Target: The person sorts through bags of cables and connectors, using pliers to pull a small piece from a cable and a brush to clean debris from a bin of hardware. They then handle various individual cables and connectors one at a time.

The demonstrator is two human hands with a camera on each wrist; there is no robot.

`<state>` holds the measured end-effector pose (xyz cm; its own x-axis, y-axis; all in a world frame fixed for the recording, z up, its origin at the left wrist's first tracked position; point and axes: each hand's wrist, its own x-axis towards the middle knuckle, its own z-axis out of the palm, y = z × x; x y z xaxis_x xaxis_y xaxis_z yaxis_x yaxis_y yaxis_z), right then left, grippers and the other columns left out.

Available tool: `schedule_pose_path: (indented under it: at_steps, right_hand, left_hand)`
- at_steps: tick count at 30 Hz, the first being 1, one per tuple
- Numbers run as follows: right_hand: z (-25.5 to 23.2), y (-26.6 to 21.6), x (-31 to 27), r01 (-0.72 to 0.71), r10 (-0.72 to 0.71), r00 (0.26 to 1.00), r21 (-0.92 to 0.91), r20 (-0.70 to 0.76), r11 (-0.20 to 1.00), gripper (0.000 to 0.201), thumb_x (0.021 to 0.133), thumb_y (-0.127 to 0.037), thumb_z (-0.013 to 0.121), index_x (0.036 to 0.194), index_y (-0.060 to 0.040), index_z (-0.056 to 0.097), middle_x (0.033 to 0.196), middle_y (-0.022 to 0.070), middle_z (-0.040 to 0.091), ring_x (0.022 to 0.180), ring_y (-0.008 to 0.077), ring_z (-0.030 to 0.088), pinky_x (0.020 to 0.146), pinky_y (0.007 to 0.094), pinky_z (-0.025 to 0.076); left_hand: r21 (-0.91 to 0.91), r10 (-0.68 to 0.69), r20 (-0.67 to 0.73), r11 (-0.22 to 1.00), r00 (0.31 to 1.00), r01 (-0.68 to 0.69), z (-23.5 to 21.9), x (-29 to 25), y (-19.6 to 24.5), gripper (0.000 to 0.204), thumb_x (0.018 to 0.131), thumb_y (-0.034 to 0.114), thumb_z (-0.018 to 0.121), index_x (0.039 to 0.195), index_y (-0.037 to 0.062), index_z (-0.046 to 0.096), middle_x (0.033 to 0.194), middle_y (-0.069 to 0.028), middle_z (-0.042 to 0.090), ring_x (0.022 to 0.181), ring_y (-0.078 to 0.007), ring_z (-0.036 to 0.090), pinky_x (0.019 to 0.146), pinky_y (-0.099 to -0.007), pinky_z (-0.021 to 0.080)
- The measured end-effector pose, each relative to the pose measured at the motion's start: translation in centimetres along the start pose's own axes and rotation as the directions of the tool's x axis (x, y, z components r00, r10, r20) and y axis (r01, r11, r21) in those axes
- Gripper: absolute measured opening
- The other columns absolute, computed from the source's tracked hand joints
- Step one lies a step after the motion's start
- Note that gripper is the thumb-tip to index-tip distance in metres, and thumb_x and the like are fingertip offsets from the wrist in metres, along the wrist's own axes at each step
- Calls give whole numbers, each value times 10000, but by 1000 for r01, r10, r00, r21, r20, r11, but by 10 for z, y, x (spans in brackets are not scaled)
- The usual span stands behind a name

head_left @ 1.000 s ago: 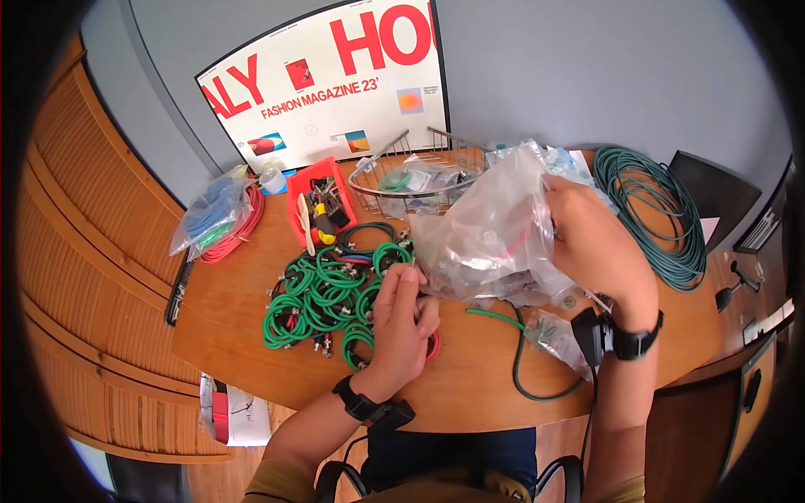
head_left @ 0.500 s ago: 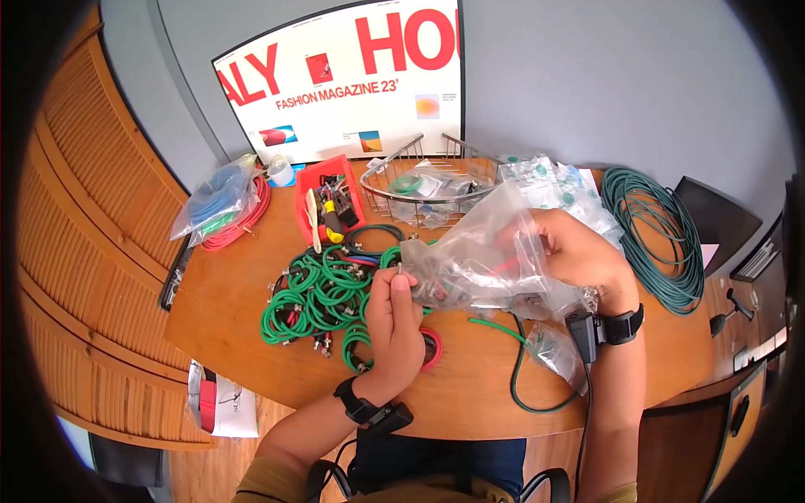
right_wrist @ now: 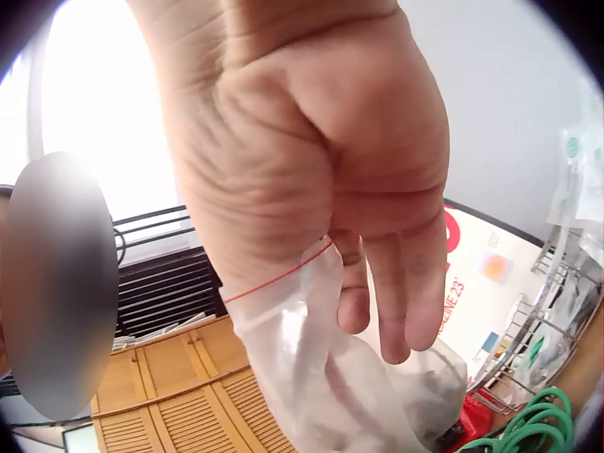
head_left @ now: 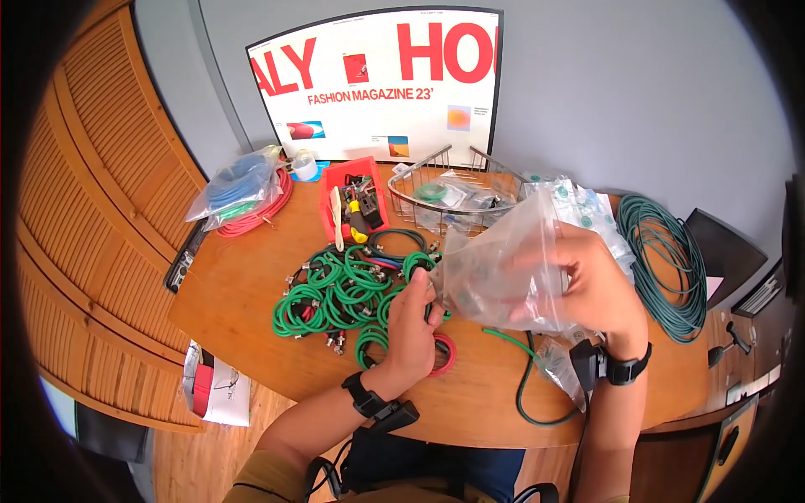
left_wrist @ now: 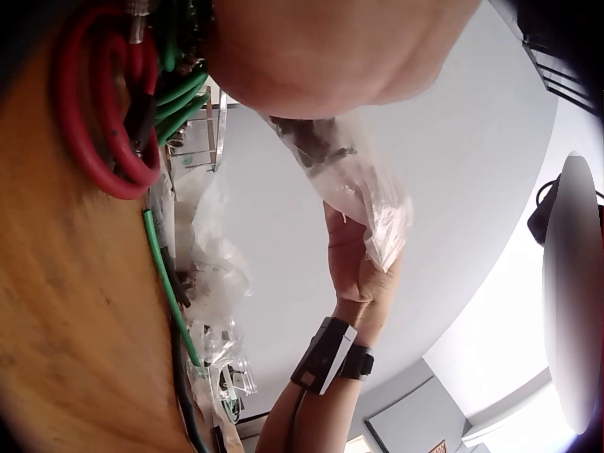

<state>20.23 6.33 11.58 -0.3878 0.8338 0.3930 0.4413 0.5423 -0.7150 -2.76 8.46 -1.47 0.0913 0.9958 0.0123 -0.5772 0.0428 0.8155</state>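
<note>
A clear zip bag (head_left: 503, 277) with a red line along its mouth is held up over the desk between both hands. My left hand (head_left: 412, 329) pinches its lower left corner, close to the green cables. Small dark pieces show through the plastic (left_wrist: 316, 140) by that hand in the left wrist view. At the mouth is my right hand (head_left: 599, 281), its thumb inside the plastic (right_wrist: 288, 330). The other fingers (right_wrist: 389, 293) hang fairly straight outside. Beneath the left hand lie coiled green cables (head_left: 335, 293) with metal connectors and a red cable loop (head_left: 446, 356).
Behind the cables stand a red bin (head_left: 328, 180) of tools and a wire basket (head_left: 402, 194) of bagged parts. A large dark green cable coil (head_left: 662, 260) lies at right. Bagged blue cable (head_left: 235, 186) sits at back left. A small clear bag (head_left: 558, 369) rests near the front.
My right hand has shifted on the bag, and its fingers now reach out straighter at the mouth. My left hand keeps its pinch at the corner. The head view has turned a little left.
</note>
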Motion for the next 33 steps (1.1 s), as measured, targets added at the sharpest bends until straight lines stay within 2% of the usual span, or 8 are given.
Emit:
schedule_pose_path:
  at_steps: [9, 11, 14, 20, 24, 26, 29, 33]
  right_hand:
    - [-17, -18, -12, 26, -36, 998, -177, -54, 984, 333, 732, 25, 846, 1054, -52, 812, 1016, 125, 752, 1003, 299, 707, 873, 377, 563]
    - [-18, -13, -12, 2, -10, 998, -150, -55, 989, 330, 747, 60, 815, 1058, -52, 813, 1019, 117, 749, 1012, 285, 700, 875, 372, 561]
    - [-18, -7, -12, -26, 22, 999, -104, -40, 994, 340, 765, 104, 771, 1065, -49, 814, 1018, 95, 736, 1003, 249, 683, 865, 357, 551]
    - [-25, 9, -14, 18, -18, 1000, -27, -6, 999, 332, 772, 123, 756, 1062, -33, 807, 1012, 80, 723, 946, 211, 667, 841, 321, 525]
    - [-29, 17, -15, -63, 63, 998, 18, -8, 998, 294, 777, 53, 794, 1062, -17, 782, 1020, 89, 736, 942, 233, 687, 858, 355, 536]
    - [-31, 19, -13, -86, 86, 996, -19, -15, 996, 290, 780, 23, 807, 1066, -14, 773, 1022, 99, 744, 941, 245, 697, 861, 370, 541]
    - [-27, 27, -8, -65, 67, 998, -132, 12, 989, 324, 759, -22, 814, 1078, -6, 761, 1021, 138, 755, 952, 285, 715, 868, 379, 548]
    - [-16, 30, -4, -108, 124, 991, -249, 52, 962, 339, 729, -38, 801, 1062, 4, 754, 1022, 171, 753, 939, 328, 718, 858, 374, 552]
  left_hand:
    - [-213, -191, 157, 951, 969, 222, 2, 2, 8, 150, 1076, 271, 494, 961, 174, 485, 923, 43, 565, 697, -78, 380, 623, -256, 314]
    - [-361, -248, 396, 843, 884, 398, -5, 4, 8, 84, 1028, 208, 470, 952, 173, 466, 968, 19, 610, 661, -103, 360, 631, -275, 327]
    - [-409, -256, 454, 791, 853, 455, -14, 7, 2, 69, 999, 198, 466, 1015, 163, 523, 1010, 5, 650, 644, -124, 375, 632, -292, 341]
    - [-328, -477, 250, 777, 842, 537, 3, 3, 15, 377, 1001, 150, 452, 1354, 132, 585, 1024, 17, 671, 661, -91, 414, 604, -248, 333]
    - [-321, -406, 341, 798, 848, 510, -3, -1, 11, 419, 1008, 126, 438, 1410, 108, 559, 1064, 35, 664, 697, -57, 416, 606, -225, 325]
    - [-203, -159, 269, 955, 950, 217, 6, -7, 23, 410, 1039, 137, 415, 1423, 93, 552, 1114, 54, 649, 747, -32, 425, 628, -215, 327]
    - [-130, -65, 299, 986, 952, 108, 0, -4, 17, 419, 1074, 156, 389, 1461, 78, 529, 1186, 63, 640, 812, -10, 450, 649, -204, 324]
    - [-117, -115, 229, 983, 967, 145, 2, -3, 13, 434, 1092, 176, 383, 1495, 66, 501, 1231, 58, 644, 859, -4, 473, 655, -203, 322]
